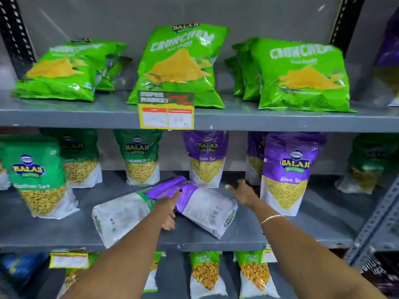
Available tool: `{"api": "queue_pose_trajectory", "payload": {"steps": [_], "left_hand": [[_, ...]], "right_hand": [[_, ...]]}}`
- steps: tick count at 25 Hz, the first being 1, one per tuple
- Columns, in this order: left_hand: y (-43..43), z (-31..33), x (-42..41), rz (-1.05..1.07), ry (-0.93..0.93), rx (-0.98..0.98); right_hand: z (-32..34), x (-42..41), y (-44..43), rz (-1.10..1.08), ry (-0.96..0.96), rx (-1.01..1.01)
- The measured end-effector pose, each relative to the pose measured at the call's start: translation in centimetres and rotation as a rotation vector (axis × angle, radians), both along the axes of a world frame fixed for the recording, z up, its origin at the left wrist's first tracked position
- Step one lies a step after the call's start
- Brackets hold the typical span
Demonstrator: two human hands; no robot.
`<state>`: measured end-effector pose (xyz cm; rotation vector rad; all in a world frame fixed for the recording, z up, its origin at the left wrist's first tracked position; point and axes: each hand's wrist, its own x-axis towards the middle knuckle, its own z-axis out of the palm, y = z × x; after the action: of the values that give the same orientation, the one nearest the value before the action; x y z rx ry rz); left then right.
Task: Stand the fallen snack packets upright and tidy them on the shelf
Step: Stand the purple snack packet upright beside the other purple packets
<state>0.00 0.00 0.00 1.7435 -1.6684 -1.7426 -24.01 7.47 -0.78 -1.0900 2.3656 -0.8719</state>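
Observation:
Two snack packets lie flat, back side up, on the middle shelf (54, 231). The purple fallen packet (203, 208) rests partly over the green-topped fallen packet (121, 214). My left hand (168, 210) has its thumb on top of the purple packet's upper part and its fingers curled under its edge. Apart from both packets, my right hand (241, 192) hovers open with fingers spread, just right of the purple one and beside the upright purple Aloo Sev packet (289, 171).
Upright green Balaji packets (36, 175) stand at the left of the middle shelf and purple ones (206, 156) at the back. Green Crunchem bags (179, 63) fill the top shelf, with a price tag (166, 111) on its edge. More packets stand below. A slotted metal post (375, 214) rises at right.

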Motion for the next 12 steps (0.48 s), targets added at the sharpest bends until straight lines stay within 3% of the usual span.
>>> {"api": "queue_pose_trajectory", "payload": {"steps": [2, 3, 8, 12], "left_hand": [[-0.3, -0.8, -2.6, 0.061, 0.118, 0.303], [-0.1, -1.2, -3.1, 0.08, 0.172, 0.358], [-0.9, -2.4, -4.5, 0.229, 0.328, 0.255], [-0.9, -0.9, -3.8, 0.17, 0.293, 0.188]], "right_hand": [[-0.9, -1.2, -1.0, 0.112, -0.094, 0.093], [-1.4, -1.6, -1.4, 0.183, -0.124, 0.153], [-2.1, -2.5, -2.3, 0.354, -0.298, 0.245], [-0.4, -1.6, -1.3, 0.381, -0.347, 0.296]]}}
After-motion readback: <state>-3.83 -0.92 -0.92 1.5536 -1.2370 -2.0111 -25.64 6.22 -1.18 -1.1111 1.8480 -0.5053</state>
